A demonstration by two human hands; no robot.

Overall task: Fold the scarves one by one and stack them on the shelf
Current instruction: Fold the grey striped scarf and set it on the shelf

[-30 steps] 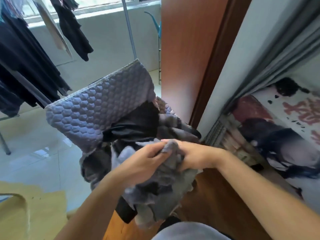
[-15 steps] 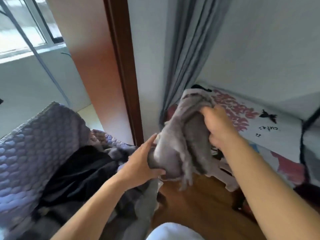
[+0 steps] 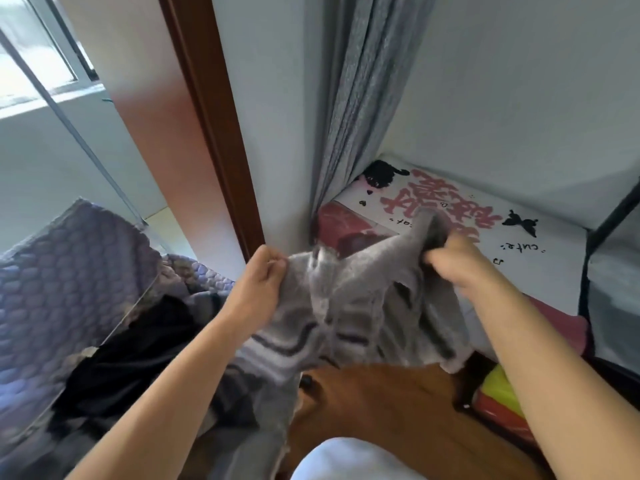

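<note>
Head view: we see left hand (image 3: 260, 277) pinching one edge of grey striped scarf (image 3: 349, 313), fingers curled on cloth. Right hand (image 3: 450, 263) grips opposite bunched end, fist closed round it. Scarf stretched between hands, in air above wooden floor (image 3: 374, 403), lower part drooping. Quilted bag (image 3: 65, 285) with dark clothes at left. Grey curtain (image 3: 353, 109) behind, printed surface (image 3: 519, 271) beyond right hand.

Grey curtain (image 3: 349, 98) hangs down the far middle, brown door frame (image 3: 211, 126) just left of it. White printed sheet (image 3: 485, 237) with pink lettering and a black butterfly far right, quilted purple-grey blanket (image 3: 62, 289) on the left, wood floor (image 3: 398, 410) near.
</note>
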